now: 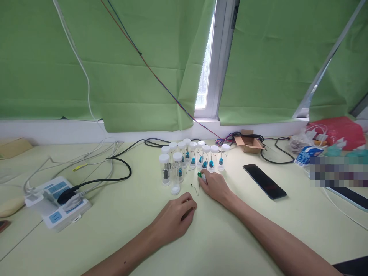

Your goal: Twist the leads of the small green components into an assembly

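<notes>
My right hand (214, 185) reaches forward over the table, its fingertips closed on a small green piece (199, 174); a bit of white shows beside it. My left hand (176, 214) rests nearer to me on the tabletop, fingers loosely curled toward the thumb, nothing visible in them. Between the hands lies a thin bent wire (197, 189). Just beyond stand several clear tubes with white caps, many holding blue pieces and thin wires. A front tube (176, 174) looks empty, while the tube (165, 170) left of it holds a dark piece.
A white power strip (70, 211) with plugs and cables sits on the left. To the right lies a black phone (264, 181). Farther back are an open cardboard box (248, 143), a blue-and-white packet (309, 155) and a red bag (339, 132). Black cable (120, 179) crosses the table.
</notes>
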A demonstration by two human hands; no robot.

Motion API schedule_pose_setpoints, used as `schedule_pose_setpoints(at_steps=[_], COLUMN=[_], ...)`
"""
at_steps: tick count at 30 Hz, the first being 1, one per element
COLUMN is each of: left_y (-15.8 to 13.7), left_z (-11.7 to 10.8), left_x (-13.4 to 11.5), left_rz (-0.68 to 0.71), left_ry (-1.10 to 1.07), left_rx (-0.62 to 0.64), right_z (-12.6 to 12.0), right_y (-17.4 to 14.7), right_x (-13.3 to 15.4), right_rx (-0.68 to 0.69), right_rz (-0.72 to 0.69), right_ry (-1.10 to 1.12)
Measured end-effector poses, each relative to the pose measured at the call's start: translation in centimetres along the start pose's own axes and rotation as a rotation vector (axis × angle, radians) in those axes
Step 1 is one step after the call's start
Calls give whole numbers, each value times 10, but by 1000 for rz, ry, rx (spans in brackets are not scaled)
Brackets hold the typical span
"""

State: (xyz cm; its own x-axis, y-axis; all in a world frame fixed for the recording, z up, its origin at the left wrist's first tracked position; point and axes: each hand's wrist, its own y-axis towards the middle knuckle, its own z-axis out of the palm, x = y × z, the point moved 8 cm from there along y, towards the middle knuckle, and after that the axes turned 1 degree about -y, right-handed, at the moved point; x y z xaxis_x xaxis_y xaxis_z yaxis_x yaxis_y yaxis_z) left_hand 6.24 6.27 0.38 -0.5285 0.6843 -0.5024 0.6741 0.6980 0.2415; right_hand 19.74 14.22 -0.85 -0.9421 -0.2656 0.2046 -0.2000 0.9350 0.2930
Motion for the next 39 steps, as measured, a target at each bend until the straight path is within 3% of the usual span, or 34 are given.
schedule_pose_setpoints(at_steps=[7, 13, 22, 28, 39], left_y=[-2, -6, -2, -2, -2], left_z=[-7, -13, -22, -28, -28], left_x=[14, 36, 29, 22, 23], left_rz=[-114, -252, -114, -34, -79], left_ry=[-52, -107, -95, -106, -188], left_rx=[-140, -260, -341, -373, -378], right_z=[-12, -18, -5, -2, -7], right_y=[-5, -19, -21, -24, -26], right_x=[7, 35, 42, 45, 47], right_rx=[-130, -89, 33, 80, 80], right_rz=[-43, -265, -200, -155, -152], right_ry=[243, 550, 848, 922, 907])
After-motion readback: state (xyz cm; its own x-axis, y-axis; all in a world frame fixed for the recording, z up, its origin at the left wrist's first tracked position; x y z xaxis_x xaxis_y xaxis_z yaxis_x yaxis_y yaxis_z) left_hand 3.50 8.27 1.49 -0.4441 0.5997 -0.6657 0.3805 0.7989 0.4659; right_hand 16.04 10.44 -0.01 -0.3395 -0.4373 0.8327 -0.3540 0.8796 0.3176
